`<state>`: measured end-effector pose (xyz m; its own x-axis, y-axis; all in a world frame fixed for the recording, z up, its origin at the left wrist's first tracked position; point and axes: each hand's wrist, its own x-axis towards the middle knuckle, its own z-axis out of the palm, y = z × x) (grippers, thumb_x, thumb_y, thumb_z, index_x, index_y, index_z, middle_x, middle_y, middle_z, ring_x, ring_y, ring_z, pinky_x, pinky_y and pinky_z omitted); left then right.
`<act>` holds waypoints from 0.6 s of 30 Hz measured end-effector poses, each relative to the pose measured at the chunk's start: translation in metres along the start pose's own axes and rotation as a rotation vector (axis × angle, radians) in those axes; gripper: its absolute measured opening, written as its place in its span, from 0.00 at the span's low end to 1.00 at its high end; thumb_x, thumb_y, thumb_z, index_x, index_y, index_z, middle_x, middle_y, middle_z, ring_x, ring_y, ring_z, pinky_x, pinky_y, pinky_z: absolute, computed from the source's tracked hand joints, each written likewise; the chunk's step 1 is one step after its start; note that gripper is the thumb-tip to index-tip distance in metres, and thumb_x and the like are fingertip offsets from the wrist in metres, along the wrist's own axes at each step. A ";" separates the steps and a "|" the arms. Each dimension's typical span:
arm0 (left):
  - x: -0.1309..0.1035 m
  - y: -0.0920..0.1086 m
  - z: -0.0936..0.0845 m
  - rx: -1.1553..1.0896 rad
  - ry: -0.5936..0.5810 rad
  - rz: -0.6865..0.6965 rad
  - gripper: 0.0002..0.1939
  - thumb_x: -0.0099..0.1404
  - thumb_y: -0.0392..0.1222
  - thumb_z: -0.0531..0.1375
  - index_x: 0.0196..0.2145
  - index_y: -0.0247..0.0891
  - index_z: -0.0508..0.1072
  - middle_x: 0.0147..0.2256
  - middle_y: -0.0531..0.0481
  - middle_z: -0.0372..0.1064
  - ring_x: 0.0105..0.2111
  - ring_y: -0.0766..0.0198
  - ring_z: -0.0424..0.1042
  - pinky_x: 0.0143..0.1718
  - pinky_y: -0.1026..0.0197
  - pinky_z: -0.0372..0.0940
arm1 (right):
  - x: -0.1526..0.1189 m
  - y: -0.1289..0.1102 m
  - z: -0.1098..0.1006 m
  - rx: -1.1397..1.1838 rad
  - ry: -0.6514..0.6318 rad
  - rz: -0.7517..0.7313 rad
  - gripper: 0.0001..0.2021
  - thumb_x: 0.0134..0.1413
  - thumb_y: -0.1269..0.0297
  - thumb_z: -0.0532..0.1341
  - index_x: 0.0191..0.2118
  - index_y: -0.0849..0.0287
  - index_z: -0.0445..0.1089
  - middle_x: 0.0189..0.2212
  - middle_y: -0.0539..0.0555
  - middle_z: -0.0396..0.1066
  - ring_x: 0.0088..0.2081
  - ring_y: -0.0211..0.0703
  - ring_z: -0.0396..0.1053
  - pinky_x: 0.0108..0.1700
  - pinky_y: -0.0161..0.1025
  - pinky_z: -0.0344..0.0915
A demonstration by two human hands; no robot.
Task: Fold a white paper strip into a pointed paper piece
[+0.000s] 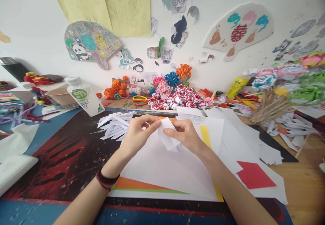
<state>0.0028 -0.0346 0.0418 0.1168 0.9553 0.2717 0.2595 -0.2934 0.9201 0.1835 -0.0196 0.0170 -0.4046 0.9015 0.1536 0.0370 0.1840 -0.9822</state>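
Between both hands is a small folded piece of white paper, held up over the large white sheet. My left hand pinches its upper left edge between thumb and forefinger. On the right side, my right hand grips it with the thumb on the near face and the fingers behind. The white sheet lies over orange and yellow sheets. A pile of narrow white paper strips sits left of my left hand, and a stack of small white papers lies behind the right.
A white bottle stands back left beside a paper cup. Red-and-white paper flowers line the wall. At right are a red paper piece, white offcuts and stemmed flowers. A dark mat covers the desk.
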 end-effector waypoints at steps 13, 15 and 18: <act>0.002 -0.002 -0.002 0.039 -0.059 0.033 0.14 0.65 0.49 0.57 0.30 0.36 0.74 0.29 0.50 0.71 0.30 0.66 0.65 0.30 0.65 0.58 | 0.000 -0.001 -0.001 0.045 -0.015 -0.036 0.12 0.50 0.59 0.65 0.28 0.66 0.75 0.21 0.49 0.63 0.23 0.34 0.59 0.24 0.32 0.53; 0.001 -0.001 -0.001 0.065 -0.088 0.046 0.13 0.65 0.47 0.57 0.30 0.35 0.72 0.28 0.51 0.69 0.29 0.67 0.64 0.29 0.65 0.58 | 0.000 0.000 -0.001 0.045 -0.021 -0.034 0.12 0.50 0.59 0.65 0.28 0.66 0.74 0.20 0.49 0.62 0.23 0.34 0.59 0.24 0.32 0.52; -0.002 -0.002 0.000 0.085 -0.086 0.079 0.12 0.66 0.46 0.56 0.29 0.35 0.70 0.27 0.52 0.66 0.28 0.67 0.63 0.30 0.65 0.57 | 0.000 0.000 0.000 0.059 -0.040 -0.041 0.12 0.50 0.59 0.65 0.27 0.66 0.74 0.20 0.49 0.62 0.23 0.33 0.58 0.23 0.32 0.52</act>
<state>0.0025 -0.0356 0.0392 0.2208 0.9234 0.3140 0.3257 -0.3733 0.8687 0.1837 -0.0193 0.0173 -0.4410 0.8771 0.1904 -0.0338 0.1958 -0.9801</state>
